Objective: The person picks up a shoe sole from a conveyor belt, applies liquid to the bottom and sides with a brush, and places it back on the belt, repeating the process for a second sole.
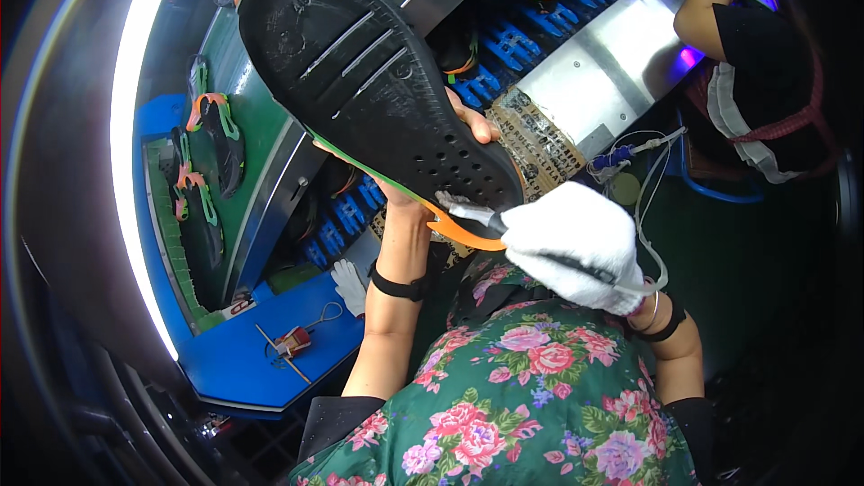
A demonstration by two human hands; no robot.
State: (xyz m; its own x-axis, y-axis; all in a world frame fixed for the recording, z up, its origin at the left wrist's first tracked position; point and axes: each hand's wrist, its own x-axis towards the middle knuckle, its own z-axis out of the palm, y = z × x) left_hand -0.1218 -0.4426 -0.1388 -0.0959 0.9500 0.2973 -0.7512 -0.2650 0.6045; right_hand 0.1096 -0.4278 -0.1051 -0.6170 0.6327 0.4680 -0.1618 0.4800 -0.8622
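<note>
My bare left hand (441, 148) holds up a black shoe (369, 90), sole facing me, with grooves, small holes and a green and orange edge. My right hand (576, 243), in a white glove, grips a small brush (477, 214) with a dark handle. Its pale bristles touch the sole's rim near the heel. A black band circles each of my wrists.
A green conveyor (252, 153) runs at the left with black shoes with orange and green straps (216, 135). Blue racks (504, 45) and a metal housing (612, 54) lie behind. Another person in a white glove (747, 27) works at the upper right. A blue table (261, 351) holds a white glove (349, 286).
</note>
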